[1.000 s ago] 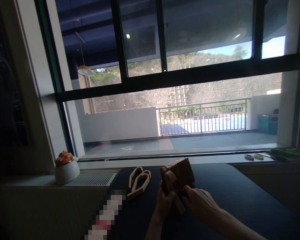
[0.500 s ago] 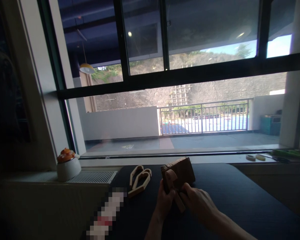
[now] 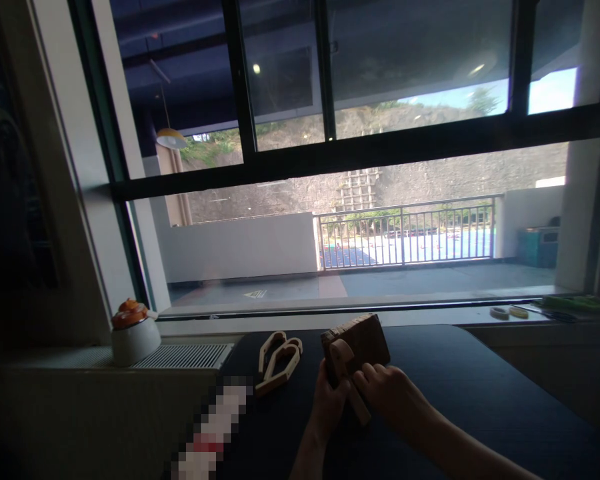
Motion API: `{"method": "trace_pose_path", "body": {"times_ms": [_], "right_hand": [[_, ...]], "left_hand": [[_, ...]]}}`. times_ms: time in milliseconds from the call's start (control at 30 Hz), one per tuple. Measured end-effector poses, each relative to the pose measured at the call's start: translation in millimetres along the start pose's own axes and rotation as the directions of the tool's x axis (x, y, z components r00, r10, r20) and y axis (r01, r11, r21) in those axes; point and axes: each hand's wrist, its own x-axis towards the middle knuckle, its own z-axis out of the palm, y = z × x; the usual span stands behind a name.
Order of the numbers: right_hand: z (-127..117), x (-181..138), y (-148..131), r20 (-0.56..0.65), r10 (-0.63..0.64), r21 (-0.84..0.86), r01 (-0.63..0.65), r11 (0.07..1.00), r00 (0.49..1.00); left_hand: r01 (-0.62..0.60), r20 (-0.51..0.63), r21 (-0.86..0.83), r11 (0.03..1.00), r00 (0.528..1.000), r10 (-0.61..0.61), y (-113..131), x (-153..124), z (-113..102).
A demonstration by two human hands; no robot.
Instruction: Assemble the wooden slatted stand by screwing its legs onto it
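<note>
Wooden block (image 3: pixel 366 335): stands on the dark table top (image 3: pixel 480 387), centre of the scene, near the window sill.

Left hand (image 3: pixel 330 401): fingers curled shut around the block's near left side, thumb upward against it.

Flat wooden piece (image 3: pixel 342 353): rounded at the top, lying against the block's near face, slanting down toward the right.

Right hand (image 3: pixel 394 398): fingers drawn together, tips pressed on the flat piece. Thumb hidden; whether it grips cannot be told.

Loose wooden cut-outs (image 3: pixel 280 360): on the table, just left of the left hand, apart from it.

White pot with orange lid (image 3: pixel 134 333): far left, on the vent grille (image 3: pixel 180 357).
</note>
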Motion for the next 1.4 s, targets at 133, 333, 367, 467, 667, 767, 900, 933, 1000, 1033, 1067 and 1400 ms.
{"method": "trace_pose_path", "body": {"times_ms": [133,333,367,467,667,767,900,933,1000,1033,1067,1400], "right_hand": [[13.9,-3.4,4.7,0.118,0.246,0.281,-0.270,0.921,0.962],[35.1,-4.9,12.9,0.415,0.409,0.600,-0.582,0.549,0.813],[34.6,-4.9,13.5,0.420,0.400,0.605,-0.580,0.546,0.815],[24.5,-6.1,12.4,0.389,0.370,0.594,-0.536,0.600,0.844],[4.4,-9.9,-0.3,0.039,0.079,0.107,-0.083,0.991,0.996],[7.4,-9.5,-3.2,-0.014,-0.052,-0.013,0.051,0.999,0.999],[16.8,-9.6,1.3,0.144,0.199,0.293,-0.234,0.927,0.969],[19.1,-9.8,3.5,0.212,0.282,0.402,-0.347,0.847,0.936],[22.4,-10.1,8.1,0.333,0.371,0.547,-0.498,0.673,0.867],[23.2,-10.2,10.2,0.374,0.378,0.581,-0.532,0.617,0.847],[23.2,-10.3,11.8,0.396,0.371,0.595,-0.542,0.593,0.840],[7.6,-8.7,2.7,0.001,0.009,0.043,-0.009,0.999,1.000]], "left_hand": [[-0.022,-0.006,-0.033,0.999,1.000,0.022,-3.2,1.2,0.6],[-0.015,-0.004,-0.006,1.000,1.000,0.015,-6.8,2.2,-0.7],[-0.015,-0.004,-0.002,1.000,1.000,0.015,-5.7,2.0,-0.8],[-0.015,-0.001,0.008,1.000,1.000,0.015,-0.4,0.7,-0.8],[-0.016,-0.003,0.050,0.999,1.000,0.016,3.8,-1.0,0.0],[-0.003,-0.019,0.057,0.998,1.000,0.004,4.3,-1.2,0.4],[-0.012,-0.017,0.045,0.999,1.000,0.013,6.8,-0.9,0.7],[-0.020,-0.015,0.044,0.999,1.000,0.021,6.6,-0.6,0.8],[-0.024,-0.022,0.047,0.999,0.999,0.026,4.5,0.2,0.6],[-0.019,-0.027,0.048,0.999,0.999,0.021,3.0,0.7,0.5],[-0.012,-0.031,0.046,0.999,0.999,0.014,1.5,1.1,0.3],[0.007,-0.032,0.039,0.999,0.999,-0.006,9.3,-1.8,0.8]]}}
